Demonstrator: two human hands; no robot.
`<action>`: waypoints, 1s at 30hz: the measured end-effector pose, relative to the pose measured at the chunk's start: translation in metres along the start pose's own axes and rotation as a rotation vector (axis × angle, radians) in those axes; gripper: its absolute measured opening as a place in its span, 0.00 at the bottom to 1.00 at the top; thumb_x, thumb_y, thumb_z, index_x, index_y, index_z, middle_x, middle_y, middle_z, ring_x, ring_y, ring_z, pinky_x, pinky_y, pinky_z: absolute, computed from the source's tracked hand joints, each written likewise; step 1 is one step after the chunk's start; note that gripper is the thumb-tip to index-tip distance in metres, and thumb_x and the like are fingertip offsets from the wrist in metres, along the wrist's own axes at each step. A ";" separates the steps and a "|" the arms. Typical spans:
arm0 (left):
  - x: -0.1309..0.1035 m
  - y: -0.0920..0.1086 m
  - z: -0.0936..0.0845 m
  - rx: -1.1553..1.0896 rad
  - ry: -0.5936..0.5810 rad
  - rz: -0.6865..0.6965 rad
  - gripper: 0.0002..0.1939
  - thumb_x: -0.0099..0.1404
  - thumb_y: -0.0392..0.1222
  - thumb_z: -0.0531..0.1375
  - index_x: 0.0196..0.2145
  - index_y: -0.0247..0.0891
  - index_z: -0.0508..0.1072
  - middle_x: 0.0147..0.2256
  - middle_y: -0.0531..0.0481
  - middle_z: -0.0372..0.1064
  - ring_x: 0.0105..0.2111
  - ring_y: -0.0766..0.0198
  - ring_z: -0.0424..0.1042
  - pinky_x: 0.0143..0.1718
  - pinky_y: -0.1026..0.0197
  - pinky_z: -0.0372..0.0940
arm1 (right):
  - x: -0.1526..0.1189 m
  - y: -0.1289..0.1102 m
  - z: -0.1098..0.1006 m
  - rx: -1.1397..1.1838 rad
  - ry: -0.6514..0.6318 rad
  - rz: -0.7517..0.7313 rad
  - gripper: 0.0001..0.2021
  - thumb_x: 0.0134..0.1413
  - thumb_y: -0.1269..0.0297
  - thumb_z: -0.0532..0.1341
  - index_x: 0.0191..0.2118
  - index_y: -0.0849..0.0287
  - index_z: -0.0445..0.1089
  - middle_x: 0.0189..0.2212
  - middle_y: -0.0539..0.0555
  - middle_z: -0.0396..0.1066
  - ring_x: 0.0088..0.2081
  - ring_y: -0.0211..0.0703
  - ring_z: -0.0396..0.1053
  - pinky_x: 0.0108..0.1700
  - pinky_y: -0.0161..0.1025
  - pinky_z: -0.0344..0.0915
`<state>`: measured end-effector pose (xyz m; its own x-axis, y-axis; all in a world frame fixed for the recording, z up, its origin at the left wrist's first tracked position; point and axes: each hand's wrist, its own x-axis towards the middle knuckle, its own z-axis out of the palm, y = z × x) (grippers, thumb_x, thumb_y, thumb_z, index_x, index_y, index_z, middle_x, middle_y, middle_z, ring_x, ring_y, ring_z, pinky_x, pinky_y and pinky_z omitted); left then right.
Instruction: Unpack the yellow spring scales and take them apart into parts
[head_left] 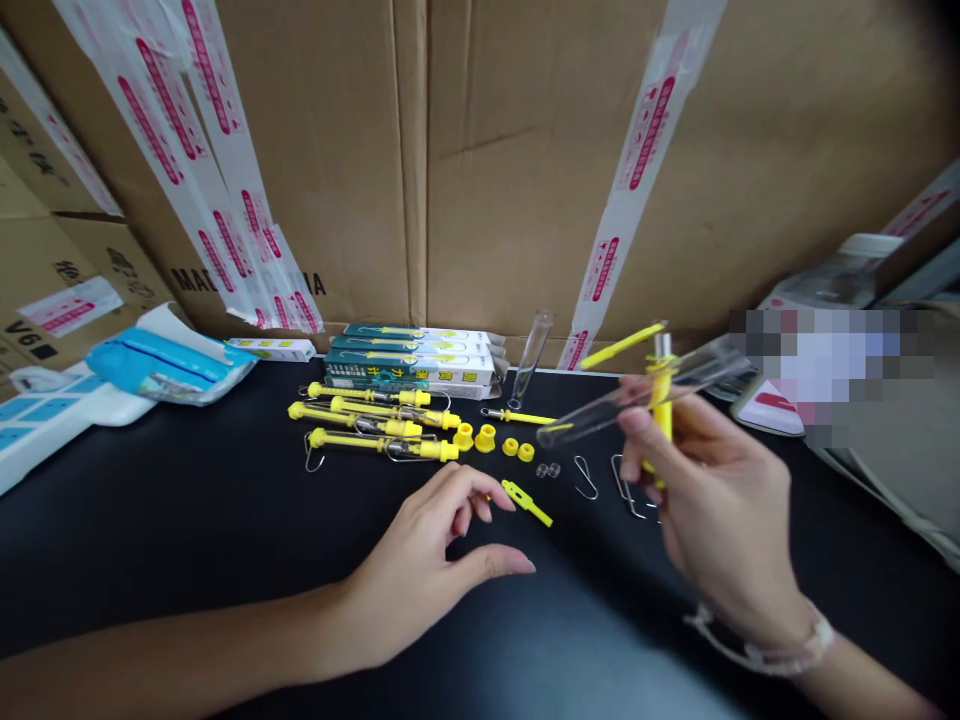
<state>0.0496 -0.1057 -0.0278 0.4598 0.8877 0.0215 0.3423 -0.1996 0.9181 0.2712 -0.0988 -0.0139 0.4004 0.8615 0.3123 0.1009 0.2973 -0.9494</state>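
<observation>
My right hand point(697, 470) is closed round a transparent plastic tube point(600, 412) and a yellow plastic rod point(661, 395), blurred by motion. Another yellow strip point(622, 346) juts out above its fingers; how it is held I cannot tell. My left hand point(442, 540) hovers low over the table, thumb and fingers apart, with nothing in it. Just beyond its fingertips lies a small flat yellow plastic piece point(528, 502). Yellow collars point(485, 438), smaller yellow rings point(511, 447), tiny transparent discs point(547, 470) and an S-shaped metal hook point(586, 478) lie farther back.
Several assembled yellow spring scales point(375, 424) lie left of centre, before stacked printed boxes point(412, 360). A transparent tube point(531, 358) stands upright beside them. Bent wires point(628, 488) lie near my right hand. A blue packet point(172, 360) sits left, a bottle point(832, 275) right. Cardboard point(510, 200) walls the back.
</observation>
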 end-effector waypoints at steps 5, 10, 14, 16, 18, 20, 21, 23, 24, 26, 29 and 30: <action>0.000 0.002 0.000 0.025 -0.036 0.029 0.11 0.63 0.47 0.67 0.37 0.41 0.72 0.35 0.55 0.65 0.33 0.65 0.61 0.37 0.62 0.58 | 0.051 0.029 -0.012 -0.118 0.054 -0.066 0.21 0.48 0.49 0.71 0.44 0.54 0.73 0.33 0.51 0.74 0.21 0.33 0.64 0.17 0.30 0.56; 0.000 0.001 0.000 0.056 -0.051 0.036 0.08 0.65 0.45 0.66 0.37 0.41 0.72 0.35 0.55 0.65 0.34 0.65 0.62 0.38 0.62 0.58 | 0.073 0.051 -0.005 -0.217 0.006 -0.054 0.22 0.45 0.49 0.73 0.43 0.56 0.74 0.34 0.53 0.77 0.20 0.34 0.64 0.20 0.34 0.60; 0.001 0.001 0.000 0.070 -0.060 0.050 0.07 0.66 0.45 0.65 0.36 0.41 0.72 0.36 0.55 0.66 0.35 0.65 0.62 0.38 0.62 0.58 | 0.073 0.055 0.003 -0.259 -0.041 -0.035 0.24 0.44 0.46 0.72 0.42 0.58 0.74 0.34 0.54 0.78 0.19 0.34 0.65 0.21 0.35 0.61; 0.001 0.002 0.000 0.072 -0.061 0.048 0.07 0.66 0.45 0.65 0.36 0.41 0.72 0.36 0.55 0.66 0.35 0.65 0.62 0.38 0.62 0.58 | 0.073 0.056 0.004 -0.271 -0.067 -0.027 0.23 0.45 0.45 0.72 0.40 0.58 0.73 0.33 0.54 0.78 0.19 0.34 0.65 0.20 0.34 0.60; 0.001 0.002 0.000 0.071 -0.067 0.044 0.07 0.66 0.45 0.65 0.36 0.41 0.72 0.35 0.55 0.66 0.35 0.65 0.62 0.37 0.62 0.58 | 0.073 0.058 0.004 -0.281 -0.090 -0.023 0.23 0.44 0.45 0.72 0.37 0.58 0.70 0.32 0.54 0.77 0.19 0.35 0.66 0.20 0.33 0.59; 0.000 0.003 0.000 0.069 -0.071 0.042 0.07 0.66 0.45 0.65 0.36 0.41 0.72 0.35 0.55 0.66 0.35 0.65 0.62 0.37 0.62 0.58 | 0.074 0.061 0.003 -0.289 -0.110 -0.017 0.23 0.44 0.44 0.72 0.35 0.58 0.68 0.32 0.54 0.77 0.20 0.35 0.67 0.19 0.33 0.59; 0.000 0.003 0.000 0.069 -0.073 0.042 0.07 0.66 0.45 0.64 0.36 0.41 0.72 0.35 0.55 0.66 0.35 0.65 0.62 0.37 0.62 0.58 | 0.075 0.064 0.002 -0.294 -0.121 -0.013 0.24 0.44 0.44 0.72 0.35 0.58 0.67 0.33 0.55 0.78 0.20 0.35 0.67 0.19 0.33 0.59; 0.000 0.003 0.000 0.065 -0.077 0.039 0.07 0.66 0.46 0.64 0.36 0.40 0.72 0.35 0.54 0.67 0.35 0.65 0.63 0.37 0.62 0.58 | 0.077 0.068 0.001 -0.305 -0.145 -0.004 0.24 0.43 0.44 0.72 0.35 0.58 0.67 0.35 0.56 0.78 0.20 0.35 0.68 0.19 0.32 0.59; 0.000 0.003 0.000 0.063 -0.077 0.039 0.07 0.66 0.45 0.64 0.36 0.40 0.72 0.35 0.54 0.67 0.34 0.65 0.63 0.37 0.62 0.58 | 0.078 0.070 0.000 -0.312 -0.156 -0.001 0.25 0.42 0.44 0.73 0.36 0.58 0.67 0.35 0.57 0.78 0.20 0.35 0.68 0.18 0.33 0.59; 0.000 0.003 0.000 0.061 -0.080 0.041 0.08 0.66 0.46 0.64 0.36 0.40 0.72 0.35 0.54 0.67 0.34 0.65 0.63 0.36 0.62 0.58 | 0.079 0.072 -0.001 -0.330 -0.177 0.005 0.25 0.42 0.45 0.73 0.37 0.58 0.67 0.36 0.57 0.78 0.20 0.36 0.68 0.18 0.33 0.60; 0.000 0.003 0.000 0.055 -0.083 0.044 0.08 0.66 0.46 0.64 0.36 0.40 0.72 0.35 0.54 0.68 0.34 0.65 0.63 0.36 0.63 0.59 | 0.078 0.072 -0.002 -0.373 -0.198 0.017 0.23 0.43 0.48 0.73 0.37 0.58 0.67 0.30 0.52 0.76 0.19 0.36 0.67 0.17 0.33 0.60; 0.000 0.003 0.000 0.053 -0.084 0.047 0.08 0.66 0.46 0.64 0.36 0.40 0.72 0.35 0.54 0.68 0.34 0.65 0.63 0.36 0.63 0.59 | 0.078 0.071 -0.002 -0.387 -0.201 0.020 0.22 0.43 0.49 0.73 0.36 0.58 0.68 0.28 0.51 0.75 0.18 0.36 0.67 0.17 0.33 0.59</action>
<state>0.0509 -0.1064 -0.0253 0.5426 0.8395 0.0288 0.3608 -0.2639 0.8945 0.3119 -0.0114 -0.0571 0.2248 0.9399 0.2571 0.4438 0.1361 -0.8857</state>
